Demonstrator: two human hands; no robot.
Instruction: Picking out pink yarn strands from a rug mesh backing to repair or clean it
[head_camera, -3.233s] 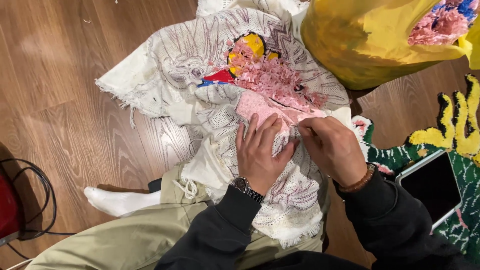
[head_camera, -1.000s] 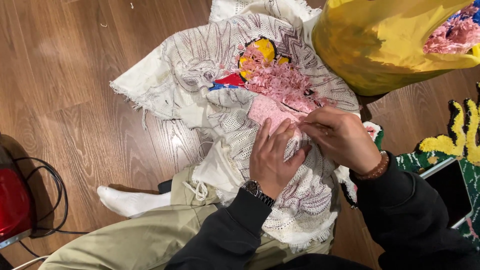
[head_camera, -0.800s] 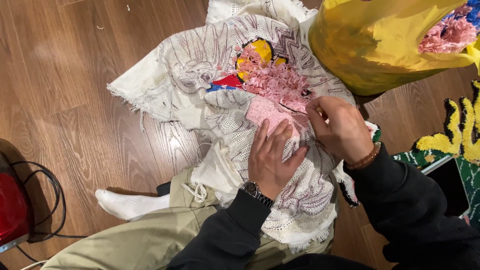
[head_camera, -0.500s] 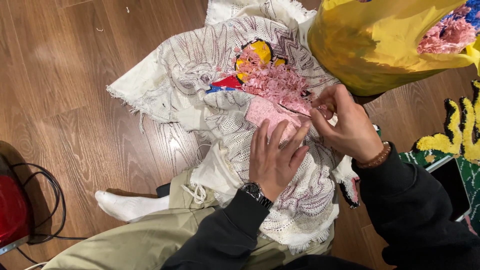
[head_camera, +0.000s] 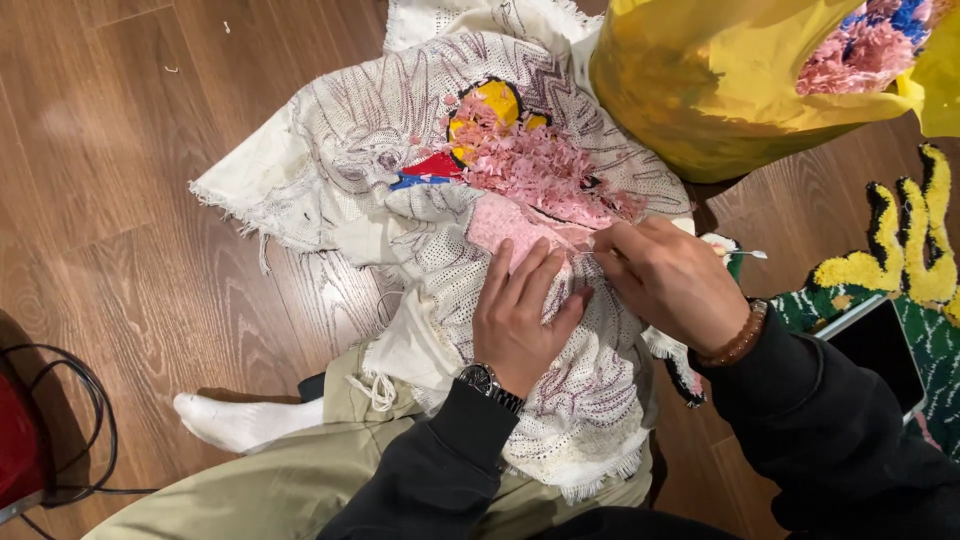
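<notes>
Pinched shut, the grip of the right hand (head_camera: 668, 285) closes thumb and forefinger on something thin at the edge of the pink patch (head_camera: 505, 225) (a needle or hook with thread, by the look of the fine pale line at the fingertips, though it is too small to tell for sure). Released and flat, the grip of the left hand (head_camera: 520, 315) holds nothing; its spread fingers press the canvas cloth (head_camera: 340, 170) down over the person's lap, just beside the right hand's fingertips.

That cloth is the largest thing here, spilling from the knees onto the wooden floor (head_camera: 120, 200), with a drawn outline covering most of it. As a judgement of progress, only a small part is filled: a yellow area (head_camera: 495, 100), a red and blue bit (head_camera: 425, 168), a shaggy pink tufted area (head_camera: 540, 165) and the flat pink patch under the hands. Most of the outline is bare, so much remains.

A yellow bag (head_camera: 720, 90) of pink and blue yarn scraps sits beyond the cloth. A finished yellow and green rug piece (head_camera: 900, 260) lies to the right, with a dark tablet (head_camera: 885, 350) on it.
</notes>
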